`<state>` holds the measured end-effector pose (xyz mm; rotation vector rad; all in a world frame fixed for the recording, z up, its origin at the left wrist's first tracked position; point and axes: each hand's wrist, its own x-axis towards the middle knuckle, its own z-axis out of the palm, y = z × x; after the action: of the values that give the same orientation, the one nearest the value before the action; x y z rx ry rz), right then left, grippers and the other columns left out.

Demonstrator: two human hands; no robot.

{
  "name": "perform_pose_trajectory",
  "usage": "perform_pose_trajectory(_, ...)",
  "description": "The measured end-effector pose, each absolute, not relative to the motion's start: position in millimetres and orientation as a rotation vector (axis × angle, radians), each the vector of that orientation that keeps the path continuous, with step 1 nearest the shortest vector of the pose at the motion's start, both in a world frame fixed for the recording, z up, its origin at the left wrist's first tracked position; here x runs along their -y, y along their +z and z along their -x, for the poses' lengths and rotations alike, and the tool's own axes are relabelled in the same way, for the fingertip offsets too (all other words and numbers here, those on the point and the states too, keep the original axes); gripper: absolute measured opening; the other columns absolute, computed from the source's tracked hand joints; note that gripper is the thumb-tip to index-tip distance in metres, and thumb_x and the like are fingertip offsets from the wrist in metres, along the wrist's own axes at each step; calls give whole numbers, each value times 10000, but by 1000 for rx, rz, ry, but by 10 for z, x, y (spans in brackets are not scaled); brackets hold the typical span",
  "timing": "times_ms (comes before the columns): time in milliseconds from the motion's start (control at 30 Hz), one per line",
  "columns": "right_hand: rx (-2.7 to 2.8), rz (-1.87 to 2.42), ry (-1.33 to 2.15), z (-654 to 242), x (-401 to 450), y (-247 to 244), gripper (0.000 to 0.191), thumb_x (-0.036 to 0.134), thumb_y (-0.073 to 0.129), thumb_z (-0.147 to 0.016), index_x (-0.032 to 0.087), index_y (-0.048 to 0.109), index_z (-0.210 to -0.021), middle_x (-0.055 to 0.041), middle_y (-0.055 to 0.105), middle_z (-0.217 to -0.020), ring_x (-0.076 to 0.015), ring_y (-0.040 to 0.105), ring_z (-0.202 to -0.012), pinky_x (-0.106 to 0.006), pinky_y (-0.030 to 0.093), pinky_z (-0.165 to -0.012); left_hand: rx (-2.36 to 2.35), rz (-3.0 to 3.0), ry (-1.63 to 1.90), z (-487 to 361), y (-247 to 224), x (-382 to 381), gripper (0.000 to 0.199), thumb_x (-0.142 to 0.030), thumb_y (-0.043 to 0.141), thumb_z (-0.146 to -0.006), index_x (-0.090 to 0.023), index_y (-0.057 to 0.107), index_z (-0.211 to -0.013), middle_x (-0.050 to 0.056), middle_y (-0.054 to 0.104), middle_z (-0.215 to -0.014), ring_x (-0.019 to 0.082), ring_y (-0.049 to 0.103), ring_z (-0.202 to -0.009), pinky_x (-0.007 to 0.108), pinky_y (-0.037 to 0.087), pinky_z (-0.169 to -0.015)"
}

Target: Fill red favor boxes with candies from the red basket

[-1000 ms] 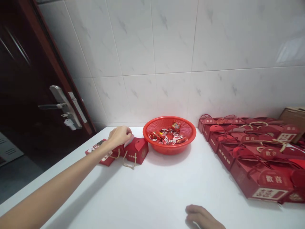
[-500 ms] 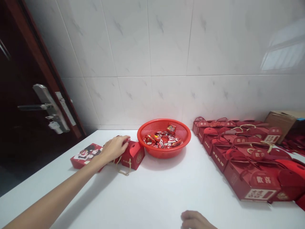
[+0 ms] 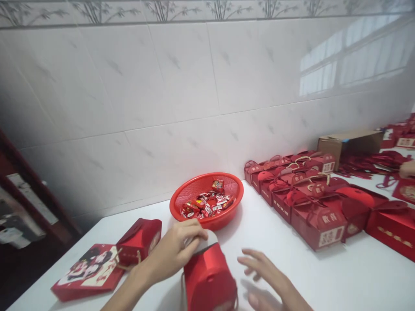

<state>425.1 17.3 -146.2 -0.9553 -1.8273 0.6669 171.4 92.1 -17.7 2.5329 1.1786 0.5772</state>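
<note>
In front of me, my left hand (image 3: 183,246) grips the pale, raised top flap of a red gift box (image 3: 209,278). The box's near end runs off the bottom of the view. To its right, my right hand (image 3: 267,276) is held apart from it with fingers spread and nothing in them. Just beyond the held box is a red plastic basket (image 3: 206,220) with several wrapped sweets (image 3: 210,204) inside. Left of my left hand stands another red gift box (image 3: 138,242) with a cord handle, against a flat red box with a printed picture (image 3: 89,272).
Rows of red gift boxes (image 3: 316,224) fill the right side. Behind them an open cardboard box (image 3: 329,149) stands near a heap of dark red pieces. At the right edge another person's hand (image 3: 407,169) shows. A tiled wall (image 3: 181,142) borders the white table.
My left hand has come back toward me and to the right, bringing a red gift box. My right hand has moved further into view, fingers spread. The view has turned right.
</note>
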Motion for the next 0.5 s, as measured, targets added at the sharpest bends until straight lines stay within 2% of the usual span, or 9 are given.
perform_pose_trajectory(33, 1911, 934, 661, -4256, -213, -1323, 461, 395, 603, -918, 313, 575, -1370, -122, 543, -1449, -224, 664, -1154, -311, 554, -947, -1114, -2562, 579, -1794, -203, -926, 303, -202, 411, -915, -212, 711, -871, 54, 691, -881, 177, 618, -782, 285, 470, -725)
perform_pose_trajectory(67, 1937, 993, 658, -4260, -256, -1184, 438, 392, 553, -955, 322, 557, -1387, -113, 482, -1507, -239, 546, -1322, -353, 486, -1053, -1059, -2582, 587, -1860, -229, -936, 314, -193, 400, -927, -210, 712, -894, 55, 679, -878, 170, 611, -770, 280, 467, -719)
perform_pose_trajectory(100, 1980, 1015, 648, -4258, -300, -1056, 418, 396, 520, -974, 320, 558, -1383, -108, 445, -1536, -244, 448, -1408, -381, 439, -1103, -1019, -2595, 601, -1912, -254, -948, 326, -185, 390, -936, -207, 714, -913, 55, 667, -870, 164, 604, -758, 275, 465, -711)
perform_pose_trajectory(167, 2092, 1026, 617, -4239, -382, -868, 374, 399, 545, -961, 300, 611, -1316, -104, 440, -1537, -255, 379, -1451, -411, 411, -1126, -1005, -2602, 633, -1973, -299, -977, 344, -180, 378, -949, -204, 720, -931, 55, 648, -856, 161, 595, -750, 271, 463, -702)
perform_pose_trajectory(267, 2223, 1000, 529, -4196, -468, -779, 290, 286, 668, -869, 235, 672, -1154, -122, 493, -1487, -279, 459, -1385, -419, 460, -1078, -1107, -2579, 710, -1977, -347, -1013, 354, -162, 379, -945, -204, 731, -936, 54, 636, -853, 167, 599, -765, 277, 467, -713)
perform_pose_trajectory(367, 2268, 933, 438, -4174, -487, -803, 227, 170, 672, -833, 211, 681, -1056, -119, 529, -1454, -270, 519, -1314, -417, 469, -1060, -1240, -2514, 788, -1934, -392, -1044, 347, -132, 399, -919, -198, 739, -916, 52, 645, -860, 169, 618, -774, 282, 478, -732)
perform_pose_trajectory(467, 2315, 810, 437, -4163, -462, -810, 61, 247, 676, -875, 222, 712, -916, -84, 586, -1398, -250, 559, -1258, -387, 473, -1037, -1364, -2429, 846, -1899, -466, -1083, 331, -112, 424, -888, -187, 746, -891, 57, 677, -869, 180, 644, -803, 291, 491, -759)
perform_pose_trajectory(500, 2329, 775, 446, -4153, -456, -810, 74, 276, 669, -891, 225, 716, -867, -71, 614, -1363, -239, 582, -1221, -373, 481, -1016, -1400, -2398, 862, -1892, -497, -1098, 332, -104, 426, -876, -185, 748, -885, 59, 688, -871, 184, 652, -817, 295, 495, -770)
